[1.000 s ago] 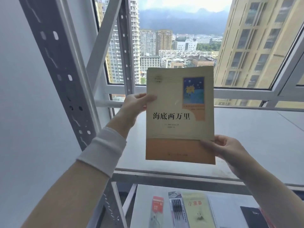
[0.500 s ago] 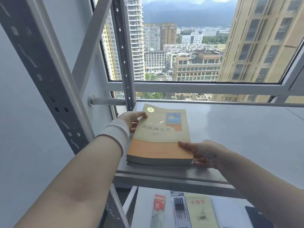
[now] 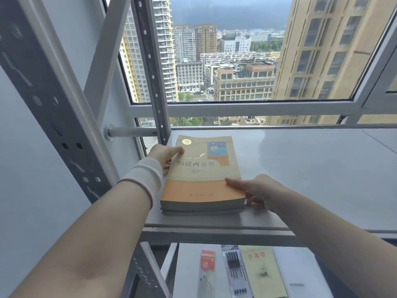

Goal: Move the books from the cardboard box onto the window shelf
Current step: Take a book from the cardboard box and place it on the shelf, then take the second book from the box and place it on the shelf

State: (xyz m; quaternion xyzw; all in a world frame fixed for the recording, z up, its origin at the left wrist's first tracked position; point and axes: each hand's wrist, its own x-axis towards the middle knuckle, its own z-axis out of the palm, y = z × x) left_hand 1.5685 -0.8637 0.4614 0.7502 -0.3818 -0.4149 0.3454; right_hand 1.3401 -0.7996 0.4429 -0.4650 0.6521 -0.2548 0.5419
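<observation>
On window shelf (image 3: 300,168), left end: paperback (image 3: 202,168) lies flat atop stack (image 3: 202,210); I judge this one delivered. Left hand (image 3: 165,155), right hand (image 3: 257,192) each pinch its edge, thumb on cover. Release pending. Cardboard box unseen, so remaining count unknown.

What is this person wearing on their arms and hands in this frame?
A white fabric wristband circles the left wrist, just behind the left hand. Both forearms are otherwise bare, with no sleeves. The right hand and its wrist carry nothing. No glove, watch or ring shows on either hand.
</observation>
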